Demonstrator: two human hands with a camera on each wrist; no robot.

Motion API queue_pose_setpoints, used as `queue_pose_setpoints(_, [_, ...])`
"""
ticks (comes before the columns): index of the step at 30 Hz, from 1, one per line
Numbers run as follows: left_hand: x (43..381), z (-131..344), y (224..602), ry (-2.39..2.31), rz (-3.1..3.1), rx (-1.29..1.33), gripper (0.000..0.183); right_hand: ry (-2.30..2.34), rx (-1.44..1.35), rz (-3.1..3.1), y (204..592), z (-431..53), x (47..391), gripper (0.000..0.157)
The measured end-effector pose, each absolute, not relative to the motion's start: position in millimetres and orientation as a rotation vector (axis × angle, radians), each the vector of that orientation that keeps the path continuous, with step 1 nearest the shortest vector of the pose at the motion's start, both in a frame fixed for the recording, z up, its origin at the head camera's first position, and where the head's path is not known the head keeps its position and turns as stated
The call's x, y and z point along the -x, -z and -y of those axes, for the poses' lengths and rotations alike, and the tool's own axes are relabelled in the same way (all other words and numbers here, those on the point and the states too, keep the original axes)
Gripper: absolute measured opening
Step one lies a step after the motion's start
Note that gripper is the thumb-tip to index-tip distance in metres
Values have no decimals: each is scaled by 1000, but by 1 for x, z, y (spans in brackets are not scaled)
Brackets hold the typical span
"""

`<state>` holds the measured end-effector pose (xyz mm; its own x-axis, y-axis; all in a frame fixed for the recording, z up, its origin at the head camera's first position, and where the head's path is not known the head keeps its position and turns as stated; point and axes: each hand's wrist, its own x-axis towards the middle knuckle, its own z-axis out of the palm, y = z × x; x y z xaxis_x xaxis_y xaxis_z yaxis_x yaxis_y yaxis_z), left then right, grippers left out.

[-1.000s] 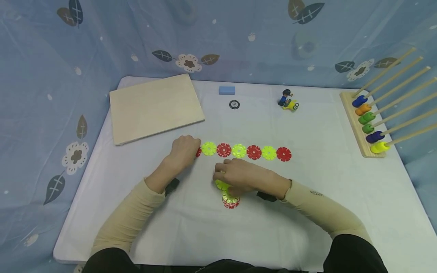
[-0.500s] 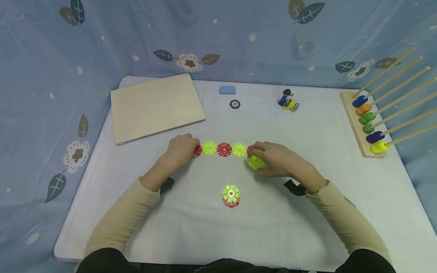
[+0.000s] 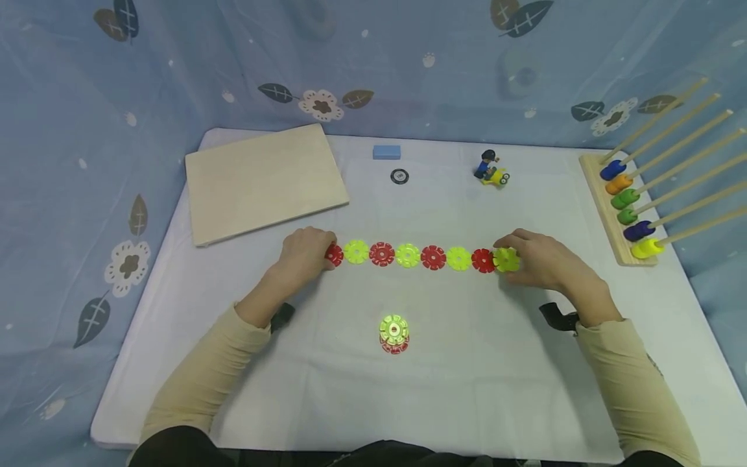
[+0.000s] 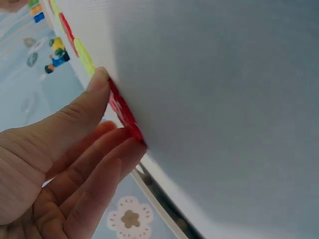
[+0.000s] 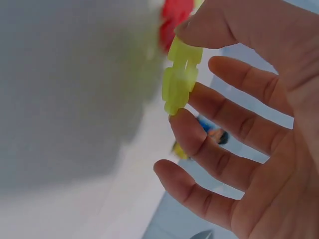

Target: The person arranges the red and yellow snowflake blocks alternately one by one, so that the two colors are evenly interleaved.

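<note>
Red and yellow-green notched plastic building discs lie in an alternating row across the white table. At the row's left end, my left hand [image 3: 302, 256] pinches a red notched disc [image 3: 334, 255] by its edges; in the left wrist view, thumb and fingers grip this red disc [image 4: 125, 112] edge-on. My right hand [image 3: 545, 261] holds a yellow-green notched disc [image 3: 506, 259] at the right end, beside the last red disc [image 3: 483, 261]. In the right wrist view, thumb and fingertips pinch the yellow-green disc [image 5: 182, 74], tilted above the cloth. Nearer me lies a small overlapping pile with a yellow-green disc [image 3: 394, 329] on top.
A wooden board [image 3: 265, 185] lies back left. Behind the row are a blue block [image 3: 386, 152], a black round chip [image 3: 399, 176] and a toy figure [image 3: 486, 164] with a yellow vehicle. A bead rack [image 3: 621, 211] with upright rods stands at the right.
My right hand has taken a yellow-green disc from near the pile and carried it rightward to the row's right end. The left hand has stayed at the left-end red disc, shifting slightly.
</note>
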<state>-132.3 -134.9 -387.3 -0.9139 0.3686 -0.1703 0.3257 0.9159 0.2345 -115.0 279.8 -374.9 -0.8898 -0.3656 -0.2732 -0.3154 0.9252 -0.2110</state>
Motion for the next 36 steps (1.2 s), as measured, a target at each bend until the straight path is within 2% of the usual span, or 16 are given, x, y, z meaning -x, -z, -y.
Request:
queue_pose_setpoints(9, [131,140,391,-343,-2873,-532,39,231,421,-2765,384,-295,123,58])
queue_pose_setpoints(36, [137,142,390,-317,-2799,-460,47,349,450,-2722,387,-303,121,56])
